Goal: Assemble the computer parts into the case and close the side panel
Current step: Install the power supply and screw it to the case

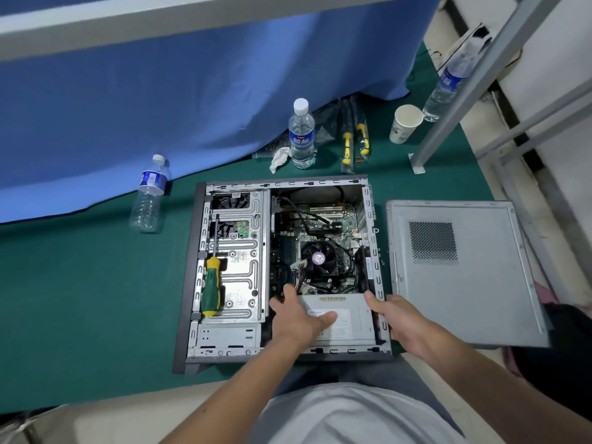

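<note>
Computer case (189,277) lies on its side on the green mat (96,299), open face up, near centre. Inside: circuit board with a black fan (318,259) at right-centre, loose cables (299,270) just left of the fan, metal drive cage (243,251) on the left. A grey power supply box (352,318) sits in the near right corner of the case.

Left hand (298,315) rests on the box's left end, thumb lying across its top, fingers curled down over its far left edge. Right hand (395,317) grips the box's right end at the case wall, fingers wrapped down out of sight.

Green-and-yellow screwdriver (210,286) lies on the drive cage. Side panel (464,274) lies flat just right of the case, detached.

Far side: water bottle (301,134) upright, crumpled tissue (279,158) beside it, two packaged screwdrivers (354,139), paper cup (404,123). Another bottle (149,195) stands far left by the blue cloth (160,107).
</note>
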